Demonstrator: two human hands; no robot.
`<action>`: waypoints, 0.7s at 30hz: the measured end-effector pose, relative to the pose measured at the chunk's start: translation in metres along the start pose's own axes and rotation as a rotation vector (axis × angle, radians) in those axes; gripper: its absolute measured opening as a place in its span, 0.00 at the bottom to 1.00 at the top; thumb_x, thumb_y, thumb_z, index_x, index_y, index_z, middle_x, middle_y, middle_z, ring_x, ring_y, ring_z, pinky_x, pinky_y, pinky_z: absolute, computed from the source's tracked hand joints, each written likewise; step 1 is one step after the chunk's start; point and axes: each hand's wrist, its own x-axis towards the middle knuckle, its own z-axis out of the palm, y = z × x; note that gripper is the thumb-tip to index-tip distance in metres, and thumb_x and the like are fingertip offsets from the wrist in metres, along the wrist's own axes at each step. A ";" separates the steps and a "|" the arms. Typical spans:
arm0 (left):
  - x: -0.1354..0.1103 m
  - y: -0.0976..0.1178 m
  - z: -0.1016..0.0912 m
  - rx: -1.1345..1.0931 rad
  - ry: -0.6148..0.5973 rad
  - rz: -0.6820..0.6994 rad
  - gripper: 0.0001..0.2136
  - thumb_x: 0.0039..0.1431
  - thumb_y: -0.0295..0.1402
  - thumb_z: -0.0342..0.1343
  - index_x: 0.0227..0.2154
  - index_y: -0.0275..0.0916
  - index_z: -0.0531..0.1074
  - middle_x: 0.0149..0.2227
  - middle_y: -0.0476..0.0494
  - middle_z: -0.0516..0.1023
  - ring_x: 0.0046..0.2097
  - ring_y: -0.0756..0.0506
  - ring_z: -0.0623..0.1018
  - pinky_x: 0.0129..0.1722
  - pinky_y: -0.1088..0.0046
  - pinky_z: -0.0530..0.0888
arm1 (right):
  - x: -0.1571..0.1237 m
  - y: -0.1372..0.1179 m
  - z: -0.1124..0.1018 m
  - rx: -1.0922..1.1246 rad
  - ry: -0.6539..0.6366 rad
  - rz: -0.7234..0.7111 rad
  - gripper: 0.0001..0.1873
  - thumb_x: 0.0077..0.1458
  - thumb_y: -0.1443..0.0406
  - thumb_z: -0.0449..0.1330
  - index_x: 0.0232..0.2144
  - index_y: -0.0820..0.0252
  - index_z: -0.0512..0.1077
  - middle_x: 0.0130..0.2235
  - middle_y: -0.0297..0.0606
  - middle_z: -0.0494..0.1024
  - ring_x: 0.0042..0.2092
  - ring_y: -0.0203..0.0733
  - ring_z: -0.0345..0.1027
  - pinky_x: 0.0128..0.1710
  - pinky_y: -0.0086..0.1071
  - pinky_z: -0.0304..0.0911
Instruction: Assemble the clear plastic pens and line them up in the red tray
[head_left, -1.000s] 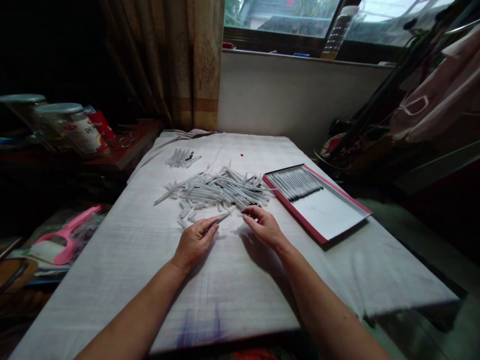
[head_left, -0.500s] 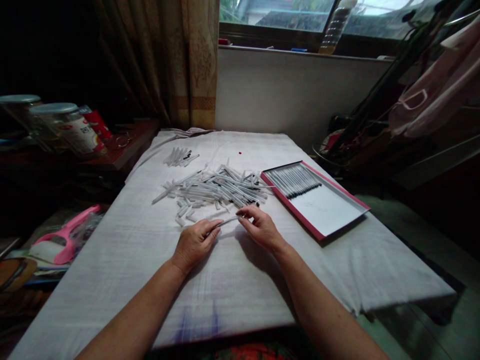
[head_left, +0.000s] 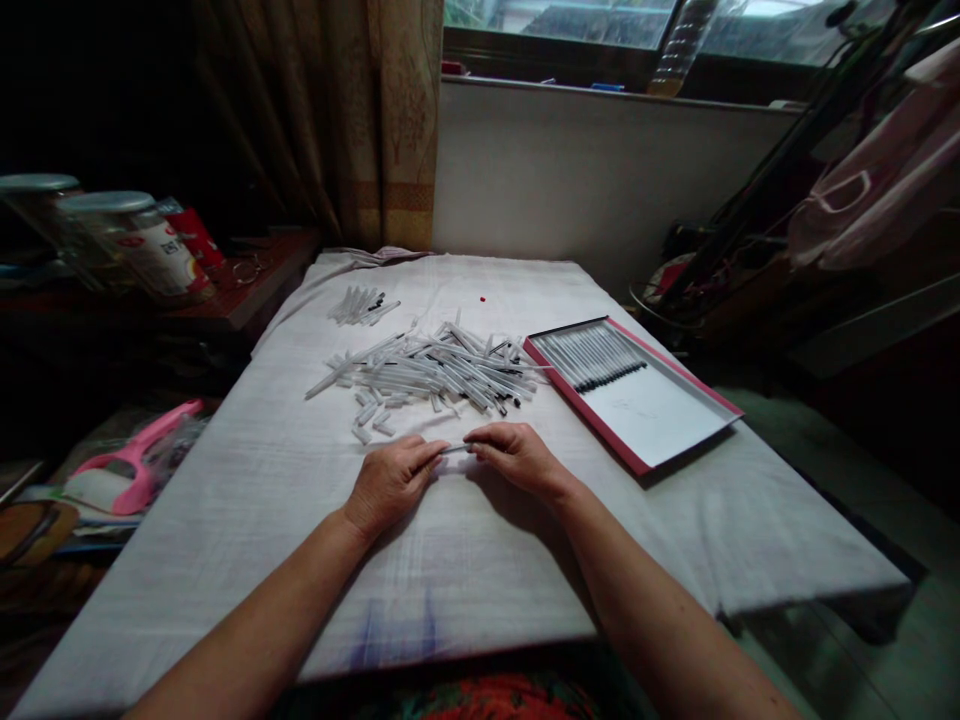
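Between my two hands, low over the cloth, lies a slim pen (head_left: 456,448), its ends hidden by my fingers. My left hand (head_left: 391,480) pinches one end and my right hand (head_left: 517,456) pinches the other. Just beyond them spreads a heap of clear pen barrels and parts (head_left: 442,368), some with black pieces among them. Short clear caps (head_left: 369,412) lie at its near left side. To the right stands a shallow red-edged box (head_left: 637,420), with a row of pens with black ends (head_left: 596,360) lined up in its far part.
A white cloth covers the table (head_left: 247,560). A small pile of clear caps (head_left: 356,305) and a red bit (head_left: 482,299) lie toward the back. Jars (head_left: 154,250) stand on a side table at left, above a pink-handled item (head_left: 139,455). A curtain and window are behind.
My right fingers have come down and closer to my left hand, so less of the pen shows between them. The camera view has shifted slightly.
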 end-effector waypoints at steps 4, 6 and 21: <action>0.000 -0.002 0.001 -0.017 -0.001 0.007 0.13 0.63 0.35 0.51 0.45 0.43 0.78 0.31 0.45 0.78 0.31 0.47 0.76 0.31 0.75 0.68 | 0.000 0.001 0.001 0.011 -0.013 -0.001 0.10 0.52 0.64 0.60 0.35 0.58 0.81 0.33 0.37 0.82 0.31 0.38 0.74 0.34 0.30 0.68; 0.000 -0.003 0.000 -0.044 0.004 0.002 0.13 0.62 0.35 0.51 0.44 0.44 0.79 0.31 0.45 0.78 0.30 0.48 0.76 0.32 0.75 0.68 | 0.000 0.001 0.002 0.031 -0.015 -0.001 0.10 0.52 0.64 0.60 0.34 0.58 0.80 0.30 0.36 0.82 0.29 0.36 0.73 0.33 0.30 0.68; 0.014 0.005 0.010 -0.385 0.150 -0.138 0.13 0.60 0.40 0.53 0.40 0.40 0.78 0.41 0.41 0.82 0.44 0.43 0.80 0.47 0.66 0.74 | 0.019 -0.014 0.034 0.523 0.163 0.109 0.16 0.45 0.52 0.65 0.28 0.58 0.71 0.27 0.33 0.74 0.27 0.35 0.67 0.25 0.27 0.64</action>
